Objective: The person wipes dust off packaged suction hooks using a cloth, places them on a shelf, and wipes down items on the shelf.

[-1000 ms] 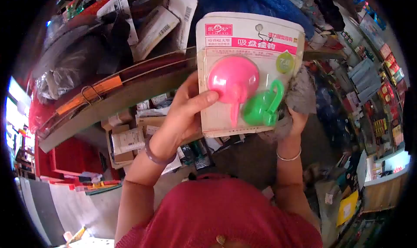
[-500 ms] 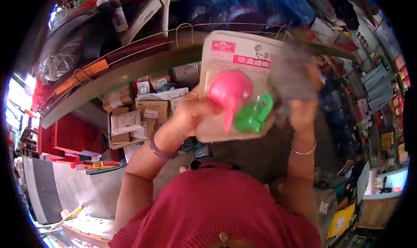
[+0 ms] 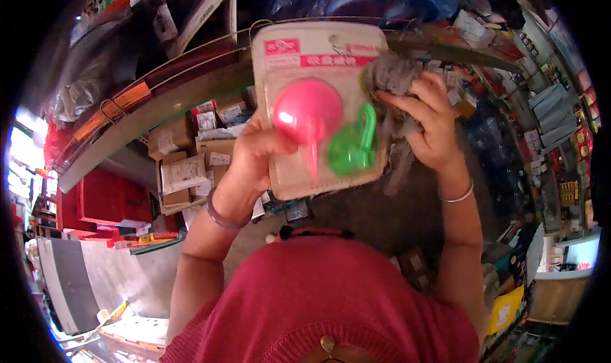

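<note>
My left hand [image 3: 256, 152] grips the left edge of a suction hook pack [image 3: 326, 74], with the thumb over its front. The card is pale with pink printed labels. Under its clear cover sit a pink suction hook [image 3: 309, 108] and a green suction hook [image 3: 351, 150]. My right hand [image 3: 434, 118] is closed around a bunched grey cloth [image 3: 391, 73], which lies against the pack's upper right edge. Loose ends of the cloth hang below the fingers and are blurred.
Beneath the raised pack, cardboard boxes and parcels [image 3: 184, 175] are piled at the left. A shelf edge with a wire rail [image 3: 172, 105] runs across behind it. Red boxes [image 3: 111, 197] stand further left. Stocked shelves [image 3: 569, 153] line the right side.
The pack has moved left and slightly up with my left hand. My right hand, blurred before, has shifted with the cloth along the pack's right side and its fingers show more clearly.
</note>
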### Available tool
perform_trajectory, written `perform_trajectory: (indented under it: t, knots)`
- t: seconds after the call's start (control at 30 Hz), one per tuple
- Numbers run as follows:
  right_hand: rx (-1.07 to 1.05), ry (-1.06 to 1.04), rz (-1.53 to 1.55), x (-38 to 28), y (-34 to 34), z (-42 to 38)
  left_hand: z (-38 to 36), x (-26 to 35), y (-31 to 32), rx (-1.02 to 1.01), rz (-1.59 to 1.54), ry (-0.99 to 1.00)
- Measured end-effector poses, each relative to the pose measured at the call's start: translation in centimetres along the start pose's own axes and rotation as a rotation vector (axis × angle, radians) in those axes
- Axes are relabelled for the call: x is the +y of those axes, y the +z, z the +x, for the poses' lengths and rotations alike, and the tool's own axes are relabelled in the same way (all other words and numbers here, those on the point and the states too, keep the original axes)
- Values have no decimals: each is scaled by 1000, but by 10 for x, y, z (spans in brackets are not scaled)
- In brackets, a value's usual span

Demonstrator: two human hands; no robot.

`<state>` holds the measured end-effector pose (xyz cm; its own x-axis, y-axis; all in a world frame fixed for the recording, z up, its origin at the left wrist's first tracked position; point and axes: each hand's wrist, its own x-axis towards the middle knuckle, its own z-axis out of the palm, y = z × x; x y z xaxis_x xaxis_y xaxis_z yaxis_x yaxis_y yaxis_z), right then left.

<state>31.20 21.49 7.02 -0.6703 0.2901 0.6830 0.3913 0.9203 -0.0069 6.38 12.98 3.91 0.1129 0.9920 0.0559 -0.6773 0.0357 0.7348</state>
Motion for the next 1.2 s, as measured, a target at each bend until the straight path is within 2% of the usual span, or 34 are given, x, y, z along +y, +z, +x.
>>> perform_trajectory:
  t: [0.07,0.17,0.2,0.3,0.4,0.5,0.53,0.6,0.7,0.8,0.9,1.0,1.03,1.1,1.2]
  knots:
    - [14,88,-5,-4,11,-22,5,1,-9,25,-94,0]
    - [147,338,199,-16,-1,-28,13,1,-21,26,-172,22]
    - [241,271,139,-25,-6,-17,14,0,-21,14,-178,21]
    - [73,97,-205,-42,10,16,12,-8,-13,14,-126,39]
    - [25,112,-180,-43,23,8,10,-4,-8,50,-228,72]
    - [15,152,-95,-58,38,-19,9,-2,-19,2,-138,212]
    - [29,177,-70,-59,41,-23,9,-3,-22,20,-149,179]
    - [57,124,-208,-52,40,-14,8,-7,-24,52,-169,108]
    - [79,102,-297,-37,27,16,9,-11,-25,-2,-136,37]
    - [78,48,-293,-33,24,24,8,-8,-13,69,-136,170]
    - [36,128,-183,-54,40,-11,12,5,-26,69,-249,239]
    - [-131,241,207,-58,45,-37,15,8,-29,222,-126,406]
    - [28,232,165,-62,42,-29,16,6,-28,257,-69,449]
    - [341,223,65,-78,20,2,15,-4,-11,185,-16,510]
    - [187,78,-388,-83,37,32,8,-17,5,162,-7,511]
